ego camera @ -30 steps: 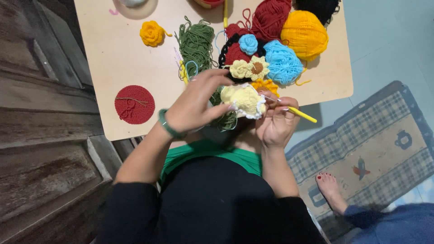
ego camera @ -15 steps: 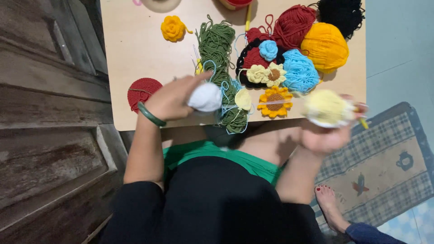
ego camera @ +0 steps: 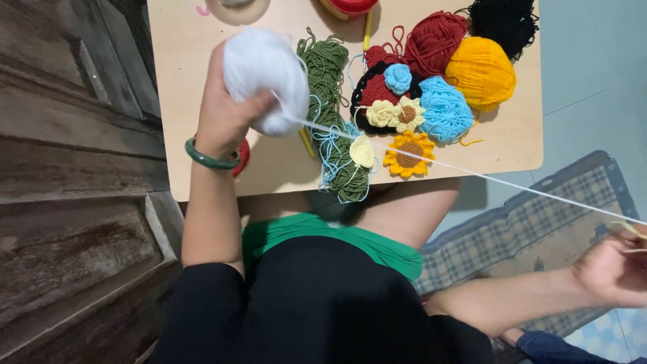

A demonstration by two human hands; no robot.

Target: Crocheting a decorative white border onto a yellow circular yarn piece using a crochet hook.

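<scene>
White yarn ball (ego camera: pixel 264 77) sits gripped in the left hand (ego camera: pixel 226 111) above the table (ego camera: pixel 512 145); its strand (ego camera: pixel 472 174) runs taut to the right hand (ego camera: pixel 610 269), pinched closed. Unwinding is under way; more slack calls for steady pulling.

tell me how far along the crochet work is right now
Done: finished crochet flowers, including a sunflower, lie on the table. In hand: the left hand holds a white yarn ball while the right hand draws a strand out. Left: no stitches on that strand.
</scene>
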